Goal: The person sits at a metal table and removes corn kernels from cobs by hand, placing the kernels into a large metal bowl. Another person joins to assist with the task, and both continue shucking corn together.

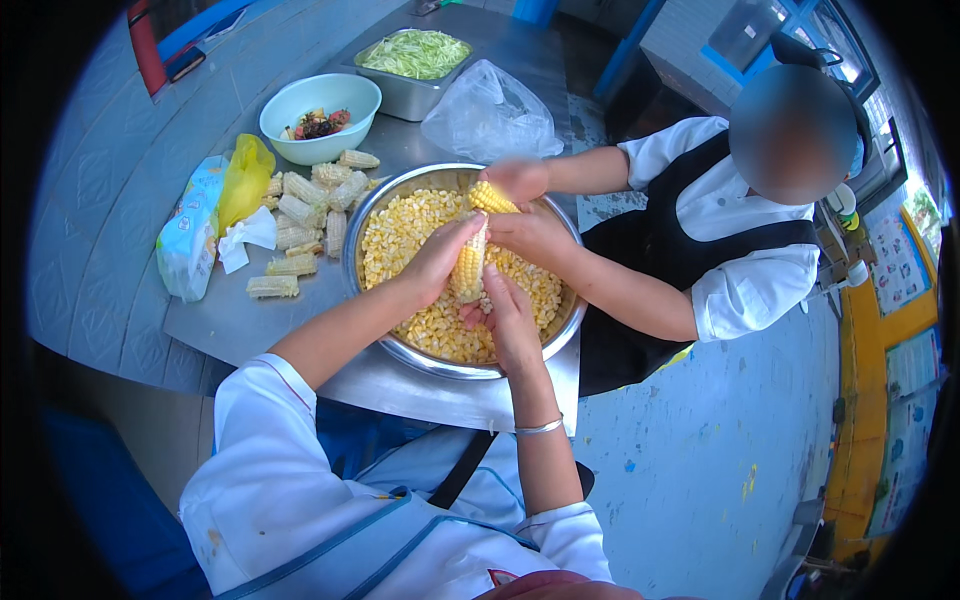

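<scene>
A partly stripped corn cob is held over a wide steel bowl of loose corn kernels. My left hand grips the cob's upper part, with the thumb along its top end. Around the lower end is my right hand, its thumb against the cob's side and its fingers curled below, a few kernels by them. Bare cob shows along the upper right side; yellow rows remain on the left. Just beyond, a co-worker's hands hold another yellow corn cob over the same bowl.
Left of the bowl, several stripped cobs lie on the steel table, near a tissue pack and a yellow bag. Behind are a pale green bowl, a steel pan of shredded vegetable and a clear plastic bag.
</scene>
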The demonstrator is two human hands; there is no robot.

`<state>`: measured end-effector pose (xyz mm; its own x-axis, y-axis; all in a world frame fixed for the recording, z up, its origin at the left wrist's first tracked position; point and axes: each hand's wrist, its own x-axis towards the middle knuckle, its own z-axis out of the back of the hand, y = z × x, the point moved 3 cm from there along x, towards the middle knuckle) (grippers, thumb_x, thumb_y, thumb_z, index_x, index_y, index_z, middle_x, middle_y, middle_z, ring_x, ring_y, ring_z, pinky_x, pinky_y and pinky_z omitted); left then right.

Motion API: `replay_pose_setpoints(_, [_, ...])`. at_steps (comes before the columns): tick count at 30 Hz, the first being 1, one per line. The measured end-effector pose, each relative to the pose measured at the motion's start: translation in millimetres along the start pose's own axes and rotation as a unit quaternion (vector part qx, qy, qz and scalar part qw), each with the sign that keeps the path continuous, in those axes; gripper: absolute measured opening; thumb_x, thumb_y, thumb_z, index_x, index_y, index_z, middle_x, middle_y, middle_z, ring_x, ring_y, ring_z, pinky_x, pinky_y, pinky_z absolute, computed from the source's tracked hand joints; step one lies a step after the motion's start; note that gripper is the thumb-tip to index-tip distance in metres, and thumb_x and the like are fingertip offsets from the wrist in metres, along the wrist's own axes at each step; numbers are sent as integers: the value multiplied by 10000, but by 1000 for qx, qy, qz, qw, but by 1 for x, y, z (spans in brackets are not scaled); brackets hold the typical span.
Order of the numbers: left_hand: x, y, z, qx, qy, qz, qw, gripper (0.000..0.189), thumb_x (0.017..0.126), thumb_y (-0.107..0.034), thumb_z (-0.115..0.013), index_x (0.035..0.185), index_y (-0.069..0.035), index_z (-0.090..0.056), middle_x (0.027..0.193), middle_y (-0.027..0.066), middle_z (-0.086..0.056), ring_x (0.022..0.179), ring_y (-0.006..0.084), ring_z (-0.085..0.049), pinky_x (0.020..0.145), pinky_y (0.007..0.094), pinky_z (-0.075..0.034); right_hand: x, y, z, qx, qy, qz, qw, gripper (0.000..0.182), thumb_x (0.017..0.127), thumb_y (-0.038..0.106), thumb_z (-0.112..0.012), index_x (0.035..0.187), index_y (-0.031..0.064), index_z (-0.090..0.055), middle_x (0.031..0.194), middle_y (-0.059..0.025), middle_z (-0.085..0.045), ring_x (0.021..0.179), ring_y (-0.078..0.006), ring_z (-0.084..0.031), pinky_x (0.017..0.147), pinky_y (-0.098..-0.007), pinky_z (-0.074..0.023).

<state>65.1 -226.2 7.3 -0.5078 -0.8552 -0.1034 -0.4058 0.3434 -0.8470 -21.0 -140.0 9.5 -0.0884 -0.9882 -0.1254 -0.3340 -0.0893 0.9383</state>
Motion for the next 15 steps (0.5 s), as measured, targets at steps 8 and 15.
replay_pose_setpoints(8, [-13, -14, -12, -55, -21, -12, 998, 261, 871, -297, -552, 962, -51, -546, 885, 37, -566, 818, 95, -538, 718, 228, -439, 14, 12, -20, -248, -46, 212, 944, 415, 969, 304, -302, 1144, -39, -455, 1051, -236, -543, 992, -304, -535, 866, -370, -387])
replay_pose_setpoints(15, [-4, 6, -1, -116, 9, 34, 993, 263, 868, -290, -552, 989, -58, -522, 837, 35, -551, 754, 114, -551, 677, 243, -462, 17, -4, -6, -323, -86, 117, 935, 383, 970, 283, -294, 1133, -31, -440, 846, -218, -553, 791, -313, -559, 718, -378, -434])
